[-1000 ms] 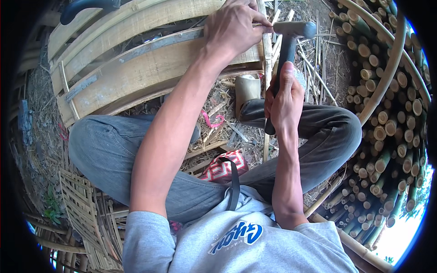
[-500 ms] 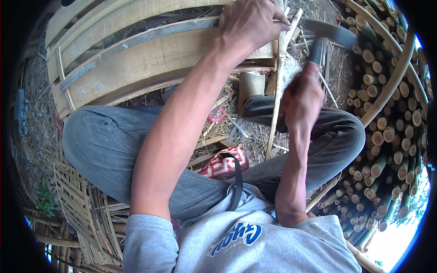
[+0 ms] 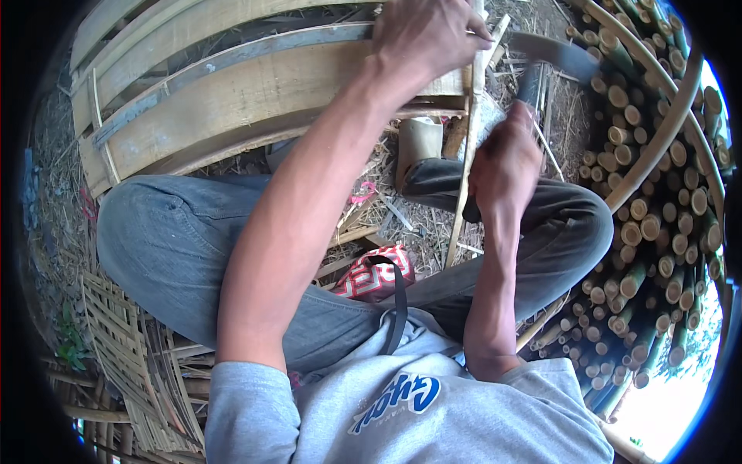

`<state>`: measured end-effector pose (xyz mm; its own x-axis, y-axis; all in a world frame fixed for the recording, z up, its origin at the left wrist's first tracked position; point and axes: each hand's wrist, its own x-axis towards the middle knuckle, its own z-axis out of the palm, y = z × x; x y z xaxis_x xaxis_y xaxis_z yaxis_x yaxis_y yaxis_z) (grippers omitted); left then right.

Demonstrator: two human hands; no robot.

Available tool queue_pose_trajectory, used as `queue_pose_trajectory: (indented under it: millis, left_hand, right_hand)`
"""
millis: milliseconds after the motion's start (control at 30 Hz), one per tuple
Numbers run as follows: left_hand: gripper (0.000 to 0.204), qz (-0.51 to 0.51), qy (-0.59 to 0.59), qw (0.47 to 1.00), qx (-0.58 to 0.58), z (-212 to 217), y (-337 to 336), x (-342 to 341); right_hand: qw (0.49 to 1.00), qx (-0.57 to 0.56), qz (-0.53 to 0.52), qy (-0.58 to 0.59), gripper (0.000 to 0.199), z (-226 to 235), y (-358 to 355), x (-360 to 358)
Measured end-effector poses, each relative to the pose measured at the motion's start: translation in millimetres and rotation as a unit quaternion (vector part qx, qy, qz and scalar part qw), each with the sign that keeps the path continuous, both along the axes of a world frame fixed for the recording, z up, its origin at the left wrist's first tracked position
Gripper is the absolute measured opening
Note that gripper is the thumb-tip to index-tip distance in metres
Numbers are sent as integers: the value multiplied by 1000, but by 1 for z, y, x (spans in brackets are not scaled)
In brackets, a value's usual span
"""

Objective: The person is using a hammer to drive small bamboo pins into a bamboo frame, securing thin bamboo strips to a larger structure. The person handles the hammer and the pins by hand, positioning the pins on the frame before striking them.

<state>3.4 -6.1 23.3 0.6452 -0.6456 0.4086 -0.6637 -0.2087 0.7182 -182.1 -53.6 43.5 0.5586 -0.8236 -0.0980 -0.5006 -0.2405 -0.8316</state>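
My right hand is wrapped round the handle of a hammer. Its dark head is raised to the right of a narrow upright wooden strip. At the top, my left hand reaches over a panel of pale wooden slats, its thumb and fingertips pinched together beside the strip. Whatever lies between those fingertips is too small to make out. Only a short gap separates the hammer head from my left fingertips.
Cut bamboo poles are stacked with their ends facing me on the right. A red-and-white patterned bag lies between my crossed legs. A woven bamboo piece is at lower left. A pale cup-like container stands beyond my foot.
The whole view has shifted slightly. My left hand keeps its pinch by the strip, and the hammer in my right hand stays raised at about the same place.
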Motion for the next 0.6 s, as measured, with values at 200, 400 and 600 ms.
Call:
queue_pose_trajectory:
  millis: [200, 400, 600]
  left_hand:
    - [15, 6, 13, 1000, 20, 6, 1, 1]
    - [21, 34, -4, 999, -5, 0, 3, 5]
    - [13, 40, -7, 999, 14, 2, 6, -1]
  right_hand:
    - [987, 94, -13, -131, 65, 22, 18, -1]
    - [983, 130, -48, -121, 62, 28, 4, -4]
    - [993, -59, 50, 91, 66, 6, 6, 2]
